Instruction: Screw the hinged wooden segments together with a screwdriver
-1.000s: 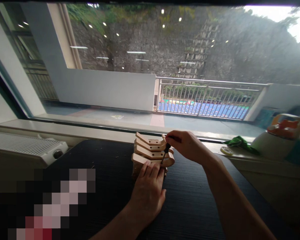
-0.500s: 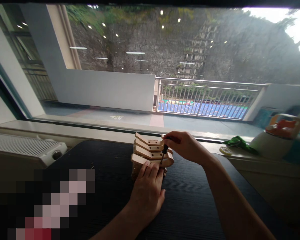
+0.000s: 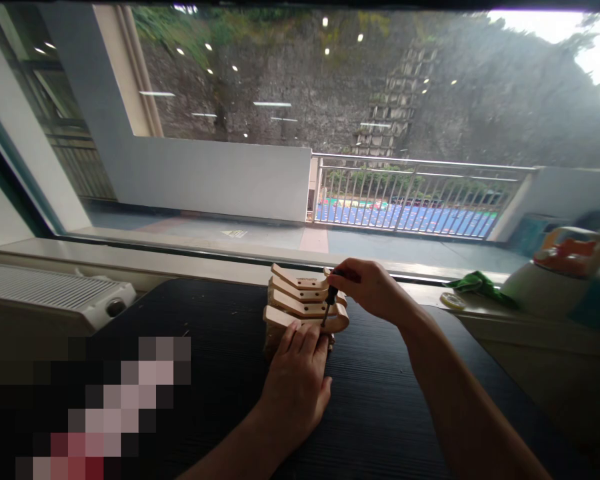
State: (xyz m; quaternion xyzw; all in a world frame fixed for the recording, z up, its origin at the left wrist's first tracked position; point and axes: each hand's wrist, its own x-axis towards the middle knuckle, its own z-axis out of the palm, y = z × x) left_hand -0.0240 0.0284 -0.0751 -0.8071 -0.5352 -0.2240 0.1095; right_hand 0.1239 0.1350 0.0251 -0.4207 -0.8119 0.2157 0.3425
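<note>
On the dark table [image 3: 380, 393] stands a row of several pale, curved wooden hooks [image 3: 280, 317] with dark screw spots. Under them is a rough, brownish base [image 3: 274, 340], mostly covered. My left hand [image 3: 297, 370] presses its fingers over the nearest hook and the base's near side, holding them steady; its thumb lies along the right. My right hand [image 3: 367, 283] pinches the black handle of a screwdriver [image 3: 331, 295] from above. The shaft slants down, and its tip meets the nearest hook just beyond my left fingertips. Whether a screw sits under the tip I cannot make out.
A white radiator [image 3: 100, 293] is at the left, beneath the window sill. On the sill at the right lie a green cloth [image 3: 480, 285], a roll of tape [image 3: 453, 301] and a white container [image 3: 535, 287] with an orange top. A blurred patch covers the lower left.
The screwdriver stays on the nearest hook, with my right hand shifted very slightly around its handle. My left hand keeps its place. The whole view has moved a little.
</note>
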